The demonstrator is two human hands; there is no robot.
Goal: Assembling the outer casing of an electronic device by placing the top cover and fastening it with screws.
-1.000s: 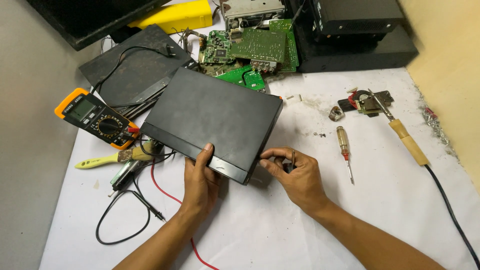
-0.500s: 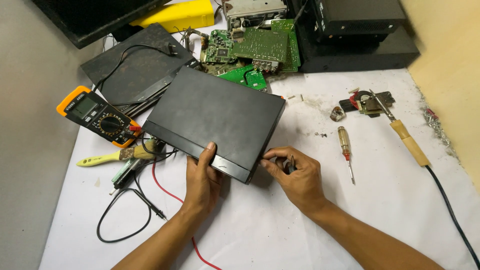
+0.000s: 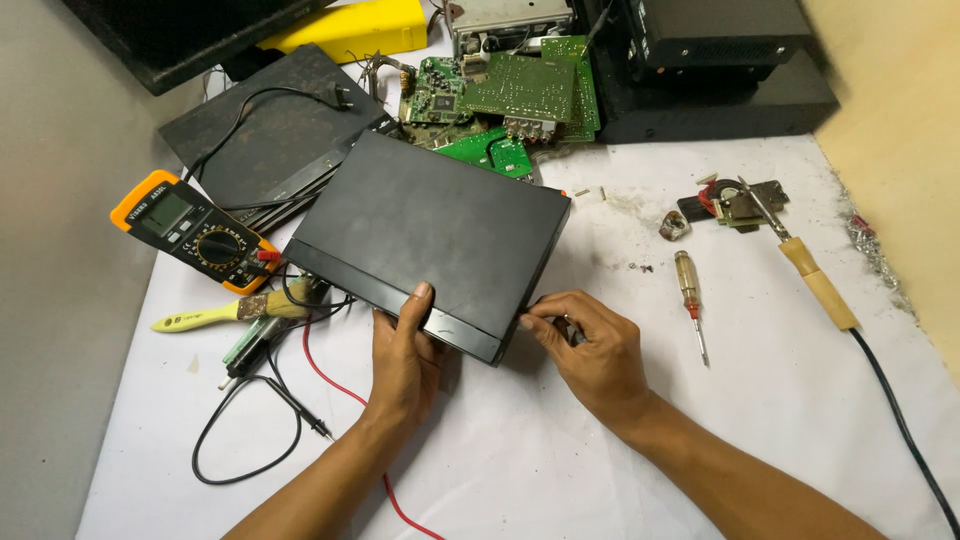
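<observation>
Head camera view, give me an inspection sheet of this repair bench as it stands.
Surface: white sheet, debris near right edge.
Job's things: black flat box, front edge raised.
Clutter: multimeter, yellow brush, screwdriver, soldering iron, green circuit boards.
Grips: left hand holds the box's front edge; right hand at its corner.
Cables: red lead, black lead.
Surroundings: black cases behind; wall at right.

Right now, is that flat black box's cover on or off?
On. The black box shows one unbroken lid, no circuitry visible; left hand grips its front edge.
</observation>
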